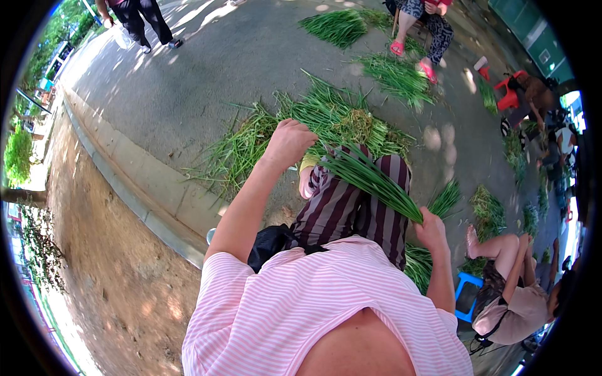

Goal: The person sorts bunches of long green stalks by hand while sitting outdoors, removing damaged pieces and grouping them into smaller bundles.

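My right hand [431, 229] grips one end of a bundle of long green leafy stalks [376, 181], which lies slantwise over my striped trousers [324, 207]. Beyond my knees a large heap of green stalks [324, 110] is spread on the pavement, with yellowish, wilted leaves [360, 123] on its near part. Over the near left side of this heap is my left hand [291, 141], its fingers curled downward; whether they hold anything is hidden. More green stalks [417, 265] lie beside my right thigh, and a small bunch [444, 198] lies just beyond my right hand.
A concrete kerb [141, 207] runs along the left, with bare soil [108, 263] behind it. Further piles [397, 77] lie ahead and right. A person in red sandals [397, 48] sits ahead; another [517, 301] sits right by a blue stool [468, 296]. Someone stands far left [146, 23].
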Available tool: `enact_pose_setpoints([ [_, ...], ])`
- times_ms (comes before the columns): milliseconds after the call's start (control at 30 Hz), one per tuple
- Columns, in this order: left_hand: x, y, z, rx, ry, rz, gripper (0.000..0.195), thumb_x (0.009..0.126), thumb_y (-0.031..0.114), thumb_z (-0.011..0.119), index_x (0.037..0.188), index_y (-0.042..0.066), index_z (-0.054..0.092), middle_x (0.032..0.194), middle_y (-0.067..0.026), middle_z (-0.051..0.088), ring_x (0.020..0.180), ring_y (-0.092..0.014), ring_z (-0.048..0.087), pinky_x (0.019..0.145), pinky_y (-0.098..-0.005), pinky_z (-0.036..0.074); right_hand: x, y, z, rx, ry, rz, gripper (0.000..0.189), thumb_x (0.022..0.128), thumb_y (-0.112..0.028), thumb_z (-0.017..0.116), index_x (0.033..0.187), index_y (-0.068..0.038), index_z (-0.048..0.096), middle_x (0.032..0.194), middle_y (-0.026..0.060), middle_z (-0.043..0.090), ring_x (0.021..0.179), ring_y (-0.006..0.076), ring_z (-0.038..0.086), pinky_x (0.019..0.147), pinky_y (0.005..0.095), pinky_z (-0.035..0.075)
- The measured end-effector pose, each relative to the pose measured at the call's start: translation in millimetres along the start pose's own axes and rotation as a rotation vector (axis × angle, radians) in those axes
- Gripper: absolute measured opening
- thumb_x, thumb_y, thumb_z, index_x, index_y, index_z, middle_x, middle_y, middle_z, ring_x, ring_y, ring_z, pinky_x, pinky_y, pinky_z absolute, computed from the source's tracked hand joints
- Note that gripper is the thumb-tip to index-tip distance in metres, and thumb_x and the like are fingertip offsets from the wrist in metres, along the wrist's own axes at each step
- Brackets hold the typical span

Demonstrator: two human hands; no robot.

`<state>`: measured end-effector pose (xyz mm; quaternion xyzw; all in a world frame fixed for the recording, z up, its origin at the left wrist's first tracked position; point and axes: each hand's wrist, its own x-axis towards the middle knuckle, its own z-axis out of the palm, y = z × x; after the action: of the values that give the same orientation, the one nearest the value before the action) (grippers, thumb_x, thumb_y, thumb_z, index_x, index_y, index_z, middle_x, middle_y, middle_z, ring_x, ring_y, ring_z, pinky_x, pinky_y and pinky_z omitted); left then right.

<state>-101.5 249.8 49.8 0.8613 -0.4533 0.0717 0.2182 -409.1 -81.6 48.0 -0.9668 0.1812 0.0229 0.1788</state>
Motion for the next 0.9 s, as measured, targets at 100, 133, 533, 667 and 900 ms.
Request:
enact_pose_setpoints([
  [100,-5,-2,4,-0.053,0.003,-0.054,0.011,0.086,0.015,0.065,0.092,0.009,0.073,0.091,-0.008,0.066,0.095,-0.028,0.062,0.092,-0.0414,0.047,0,-1,-1,-0.005,-0.01,0.006,0.018,0.086,-0.022,0.063,0.093,-0.006,0.056,0.079,0.0227,0.063,0.079,0.0455,0.061,0.066,0.0537,0.046],
  [133,-7,-5,6,-0.075,0.027,-0.055,0.012,0.086,0.013,0.065,0.094,0.009,0.072,0.095,-0.0083,0.066,0.097,-0.028,0.062,0.092,-0.0414,0.048,0,-3,-2,-0.007,-0.014,0.011,0.019,0.086,-0.023,0.063,0.093,-0.006,0.057,0.08,0.0227,0.064,0.079,0.0454,0.061,0.067,0.0537,0.046],
  [533,3,5,-2,-0.015,0.207,0.013,0.028,0.084,0.009,0.067,0.112,0.013,0.068,0.13,-0.0067,0.058,0.117,-0.031,0.055,0.098,-0.0452,0.046,3,1,-1,-0.016,-0.004,-0.001,0.02,0.086,-0.023,0.063,0.096,-0.006,0.056,0.083,0.0226,0.065,0.081,0.0457,0.061,0.068,0.0547,0.047],
  [667,10,7,3,0.028,0.126,0.034,0.027,0.083,0.013,0.069,0.11,0.015,0.069,0.13,-0.0038,0.059,0.122,-0.028,0.051,0.104,-0.0449,0.04,0,6,2,-0.032,0.013,-0.01,0.02,0.085,-0.022,0.063,0.096,-0.006,0.056,0.082,0.0229,0.065,0.081,0.0461,0.061,0.068,0.055,0.046],
  [900,9,4,14,0.077,0.006,-0.024,0.011,0.088,0.021,0.063,0.093,0.016,0.071,0.098,0.0003,0.066,0.106,-0.022,0.058,0.107,-0.0446,0.038,0,0,0,-0.01,0.001,0.022,0.021,0.083,-0.02,0.065,0.091,-0.004,0.054,0.078,0.0242,0.062,0.079,0.0471,0.06,0.067,0.0557,0.044],
])
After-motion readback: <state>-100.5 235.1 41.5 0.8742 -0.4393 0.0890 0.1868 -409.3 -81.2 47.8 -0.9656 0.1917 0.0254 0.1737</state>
